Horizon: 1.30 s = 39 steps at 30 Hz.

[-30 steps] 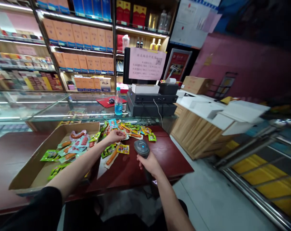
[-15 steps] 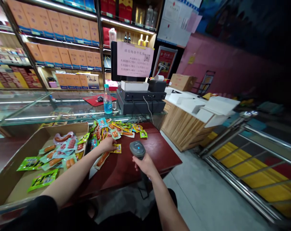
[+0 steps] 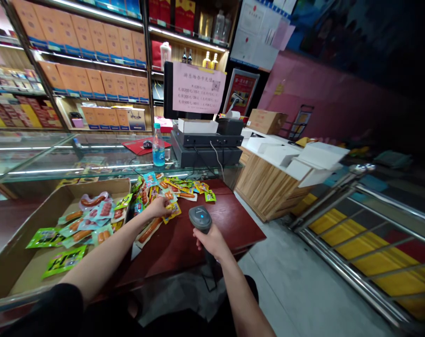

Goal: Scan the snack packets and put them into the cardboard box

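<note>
My left hand [image 3: 158,207] pinches a yellow snack packet [image 3: 172,212] at the front of a pile of small packets [image 3: 179,184] on the dark red table [image 3: 230,224]. Its fingertips are partly hidden behind the hand. Just in front of that hand lies a long sausage packet [image 3: 150,231]. In my right hand [image 3: 212,241] is a dark grey barcode scanner [image 3: 200,217] with a small blue light on top, held above the table's front edge. Left of the pile, an open cardboard box [image 3: 19,276] holds green packets and clear sausage packets.
Behind the pile stand a blue bottle [image 3: 158,152] on the glass counter [image 3: 103,157] and black till equipment [image 3: 205,152] under a screen. A wooden cabinet [image 3: 268,192] and a metal railing [image 3: 339,252] are at the right.
The yellow packet under my left hand has turned and shifted slightly up and to the right. My right hand and the scanner have hardly moved.
</note>
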Tool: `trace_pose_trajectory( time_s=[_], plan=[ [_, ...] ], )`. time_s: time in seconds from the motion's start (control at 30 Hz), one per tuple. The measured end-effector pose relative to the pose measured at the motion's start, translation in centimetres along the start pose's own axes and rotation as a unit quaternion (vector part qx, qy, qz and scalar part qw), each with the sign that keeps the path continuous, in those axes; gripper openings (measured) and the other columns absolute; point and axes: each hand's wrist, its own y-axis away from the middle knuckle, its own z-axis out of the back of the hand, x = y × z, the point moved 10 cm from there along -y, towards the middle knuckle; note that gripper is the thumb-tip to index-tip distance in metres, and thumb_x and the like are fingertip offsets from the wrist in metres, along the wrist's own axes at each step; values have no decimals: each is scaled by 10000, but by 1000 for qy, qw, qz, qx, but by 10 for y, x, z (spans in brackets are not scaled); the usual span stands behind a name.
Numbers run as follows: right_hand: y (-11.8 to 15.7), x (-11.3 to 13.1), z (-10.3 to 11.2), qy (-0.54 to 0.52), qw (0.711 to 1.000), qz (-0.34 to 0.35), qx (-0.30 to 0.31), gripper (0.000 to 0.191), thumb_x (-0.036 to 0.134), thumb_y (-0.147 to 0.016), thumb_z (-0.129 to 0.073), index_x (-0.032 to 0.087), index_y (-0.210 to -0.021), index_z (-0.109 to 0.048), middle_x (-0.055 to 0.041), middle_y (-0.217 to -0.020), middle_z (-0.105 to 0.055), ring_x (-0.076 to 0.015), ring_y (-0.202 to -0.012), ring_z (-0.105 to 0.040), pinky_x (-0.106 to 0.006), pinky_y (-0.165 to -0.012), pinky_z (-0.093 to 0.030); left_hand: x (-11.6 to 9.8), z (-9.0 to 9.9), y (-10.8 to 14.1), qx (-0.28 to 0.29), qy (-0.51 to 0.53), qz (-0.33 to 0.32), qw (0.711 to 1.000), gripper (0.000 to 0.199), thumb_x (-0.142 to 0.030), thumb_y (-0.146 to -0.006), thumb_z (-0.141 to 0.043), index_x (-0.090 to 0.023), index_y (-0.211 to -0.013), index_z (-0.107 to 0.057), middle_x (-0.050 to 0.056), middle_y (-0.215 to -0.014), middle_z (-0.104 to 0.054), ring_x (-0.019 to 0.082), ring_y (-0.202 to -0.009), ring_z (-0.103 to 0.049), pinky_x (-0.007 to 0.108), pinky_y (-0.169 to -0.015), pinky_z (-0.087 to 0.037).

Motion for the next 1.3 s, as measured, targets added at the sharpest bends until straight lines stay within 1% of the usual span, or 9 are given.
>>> trace_pose_trajectory(
  time_s=[0.13, 0.23, 0.4, 0.57, 0.67, 0.83, 0.97, 1.2, 1.3],
  plan=[
    [-1, 0, -2, -3, 1000, 16, 1, 171, 334, -733, -586, 167, -758, -563, 14, -507, -598, -117, -379, -542, -204, -368, -439, -11, -13, 5, 40, 222, 18, 974, 444, -274, -431, -836, -176, -750, -544, -33, -586, -616, 143, -548, -596, 228, -526, -428],
    [1, 5, -6, -12, 999, 37, 12, 170, 334, -743, -582, 170, -783, -561, 13, -527, -606, -118, -384, -546, -206, -369, -443, -16, -18, 8, 47, 296, 25, 954, 503, -287, -407, -866, -163, -773, -545, -26, -612, -630, 136, -549, -610, 222, -507, -446],
    [3, 8, -10, -9, 999, 35, 19, 173, 338, -743, -579, 173, -789, -555, 18, -530, -607, -116, -378, -546, -209, -374, -451, -11, -19, 11, 30, 292, 47, 955, 528, -317, -404, -883, -161, -764, -530, -15, -597, -640, 120, -478, -584, 225, -456, -461],
    [5, 14, -17, -4, 998, 39, 45, 173, 341, -736, -583, 174, -772, -556, 34, -492, -584, -115, -377, -542, -207, -382, -449, -9, -27, 10, 52, 295, 47, 953, 552, -319, -421, -882, -162, -811, -525, -9, -621, -653, 123, -473, -588, 229, -433, -479],
    [6, 15, -20, -7, 998, 41, 53, 184, 348, -745, -578, 170, -784, -553, 33, -493, -580, -113, -374, -538, -205, -379, -446, -5, -28, 8, 48, 292, 51, 954, 550, -301, -440, -873, -158, -852, -538, -12, -626, -647, 141, -519, -611, 235, -442, -496],
    [7, 15, -20, 3, 998, 37, 52, 179, 336, -744, -581, 168, -799, -553, 30, -487, -579, -121, -380, -547, -201, -374, -438, -2, -32, 4, 57, 274, 46, 959, 517, -261, -483, -834, -143, -921, -588, 55, -792, -699, 196, -656, -663, 270, -490, -532],
    [7, 16, -19, 7, 998, 38, 47, 179, 332, -744, -581, 167, -808, -558, 31, -483, -576, -121, -377, -546, -199, -376, -435, -3, -32, 6, 63, 272, 51, 959, 522, -287, -489, -832, -133, -931, -602, 66, -812, -704, 196, -658, -664, 264, -494, -526],
    [5, 13, -18, 11, 999, 26, 42, 170, 329, -742, -585, 167, -790, -567, 28, -492, -579, -118, -376, -542, -202, -380, -435, -9, -24, 10, 41, 285, 56, 956, 566, -316, -421, -880, -145, -866, -574, 24, -692, -682, 177, -606, -651, 249, -466, -516],
    [2, 16, -19, 17, 998, 29, 47, 167, 327, -740, -591, 164, -734, -558, 31, -471, -565, -113, -369, -531, -200, -384, -432, -11, -8, 12, 14, 287, 62, 956, 576, -319, -406, -888, -152, -855, -568, 22, -708, -688, 175, -612, -660, 230, -455, -506]
  ],
)
